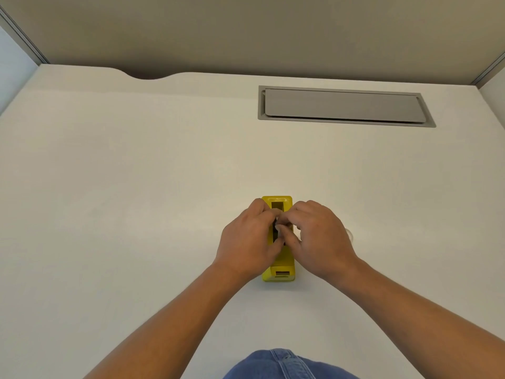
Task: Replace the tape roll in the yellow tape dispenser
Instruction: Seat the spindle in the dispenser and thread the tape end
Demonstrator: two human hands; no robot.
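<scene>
A yellow tape dispenser stands on the white desk, its long axis pointing away from me. My left hand and my right hand both cover its middle. Their fingertips meet over the dark slot, pinched on something small and dark there, most likely the roll or its core. What they hold is mostly hidden. A clear, round object, possibly a tape roll, peeks out on the desk just right of my right hand.
A grey hinged cable hatch lies flush in the desk at the back right. Beige partition walls close off the back and sides. The desk's back edge has a curved cutout at the left. Blue denim shows at the bottom.
</scene>
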